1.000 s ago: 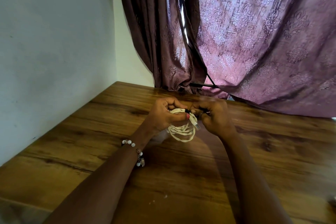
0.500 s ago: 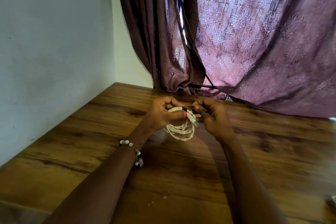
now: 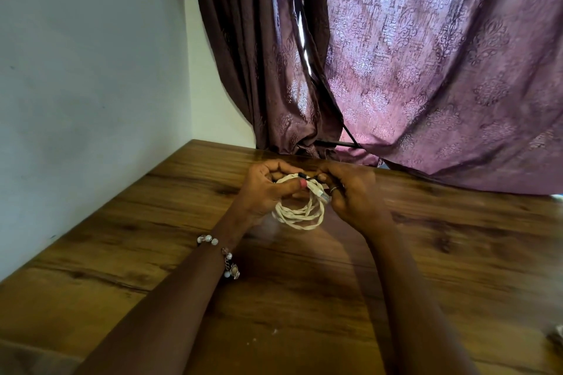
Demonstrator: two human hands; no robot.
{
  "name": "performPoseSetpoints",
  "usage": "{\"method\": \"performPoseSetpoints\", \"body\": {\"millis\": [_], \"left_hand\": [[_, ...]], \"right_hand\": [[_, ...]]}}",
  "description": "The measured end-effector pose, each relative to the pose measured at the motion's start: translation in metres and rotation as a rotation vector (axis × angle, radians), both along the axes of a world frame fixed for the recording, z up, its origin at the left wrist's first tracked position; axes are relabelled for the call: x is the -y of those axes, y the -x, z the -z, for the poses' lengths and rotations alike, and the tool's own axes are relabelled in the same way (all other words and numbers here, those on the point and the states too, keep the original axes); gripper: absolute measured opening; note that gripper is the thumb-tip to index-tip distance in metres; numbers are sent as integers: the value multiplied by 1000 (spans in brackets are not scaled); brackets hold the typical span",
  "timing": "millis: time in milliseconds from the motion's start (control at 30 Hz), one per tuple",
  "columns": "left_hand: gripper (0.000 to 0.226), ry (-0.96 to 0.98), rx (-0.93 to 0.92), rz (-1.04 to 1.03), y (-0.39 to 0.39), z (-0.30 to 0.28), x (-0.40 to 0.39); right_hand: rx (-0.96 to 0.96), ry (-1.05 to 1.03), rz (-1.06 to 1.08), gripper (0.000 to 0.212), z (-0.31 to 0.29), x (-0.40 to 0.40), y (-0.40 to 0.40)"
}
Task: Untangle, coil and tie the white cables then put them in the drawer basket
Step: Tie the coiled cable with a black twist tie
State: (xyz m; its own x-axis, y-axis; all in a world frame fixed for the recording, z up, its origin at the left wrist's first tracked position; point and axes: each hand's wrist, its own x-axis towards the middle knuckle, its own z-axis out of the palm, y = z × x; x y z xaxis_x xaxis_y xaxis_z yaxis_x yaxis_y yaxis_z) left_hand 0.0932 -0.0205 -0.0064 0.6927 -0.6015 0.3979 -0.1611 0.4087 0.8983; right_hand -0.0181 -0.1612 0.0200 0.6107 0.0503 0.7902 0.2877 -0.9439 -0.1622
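Observation:
A white cable (image 3: 300, 215), wound into a small round coil of several loops, hangs just above the wooden table (image 3: 304, 298). My left hand (image 3: 265, 192) grips the top of the coil, thumb pressed over the strands. My right hand (image 3: 353, 195), a ring on one finger, pinches a thin black tie (image 3: 307, 177) at the top of the coil, beside the cable's white plug end (image 3: 318, 192). The drawer basket is not in view.
A white wall runs along the left edge of the table. Purple patterned curtains (image 3: 426, 70) hang at the back and drape onto the far side of the tabletop. A small object shows at the right edge (image 3: 557, 336).
Both hands stay on the coil at about the same spot. The fingers have shifted slightly around the black tie at the top of the coil.

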Motion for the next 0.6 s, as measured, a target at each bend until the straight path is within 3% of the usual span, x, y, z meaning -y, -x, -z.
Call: {"method": "performPoseSetpoints", "body": {"millis": [167,367,600], "left_hand": [[20,-15,17,-42,1,-1,0],[20,-15,24,-50,3,-2,0],[19,-25,35,-54,3,-2,1]], "right_hand": [[6,24,45,10,1,-4,-1],[17,121,28,34,-2,-8,1],[33,139,46,31,-2,-10,1]]}}
